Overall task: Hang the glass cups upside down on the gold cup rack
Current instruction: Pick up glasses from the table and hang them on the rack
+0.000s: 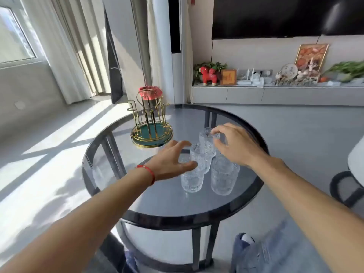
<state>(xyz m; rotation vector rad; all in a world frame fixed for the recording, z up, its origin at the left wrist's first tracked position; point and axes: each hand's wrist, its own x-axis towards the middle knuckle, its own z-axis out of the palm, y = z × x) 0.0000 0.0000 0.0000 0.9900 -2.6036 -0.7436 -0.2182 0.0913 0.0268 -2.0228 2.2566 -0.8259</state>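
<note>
Several ribbed clear glass cups stand upright in a cluster on the round dark glass table (169, 205): a near left cup (192, 180), a near right cup (223, 178), a middle cup (202, 156) and a far cup (205, 137). The gold cup rack (150, 123) with a green base stands at the table's far left and carries no cups. My left hand (171, 160), red cord on its wrist, spreads open around the middle cup without gripping it. My right hand (234, 144) hovers over the far cup, thumb and fingertips at its rim; a closed grip cannot be made out.
A red frilled container (150, 91) sits behind the rack. A chair (348, 182) stands to the right of the table, and a low cabinet (275, 94) with ornaments runs along the back wall. My legs show under the table's near edge.
</note>
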